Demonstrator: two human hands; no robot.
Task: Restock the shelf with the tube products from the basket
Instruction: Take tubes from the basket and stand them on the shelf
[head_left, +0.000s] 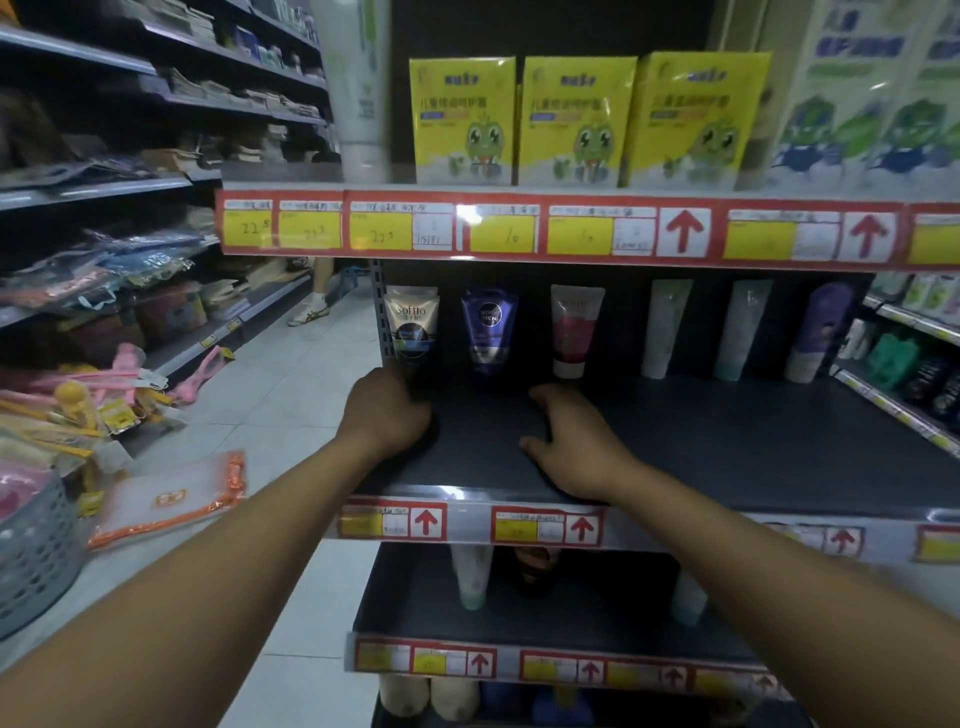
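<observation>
Softto tube (411, 323) upright, left hand (387, 410) touching its base

Shop: price tags (382, 227) along stocked shelves (675, 457).

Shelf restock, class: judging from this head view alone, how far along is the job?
Done: six tubes stand along the back of the middle shelf, from the Softto tube to the purple tube. In hand: the left hand is closed at the Softto tube's base; the right hand rests open and empty. Left: the shelf's front is bare. The grey basket sits far left, contents unclear.
</observation>
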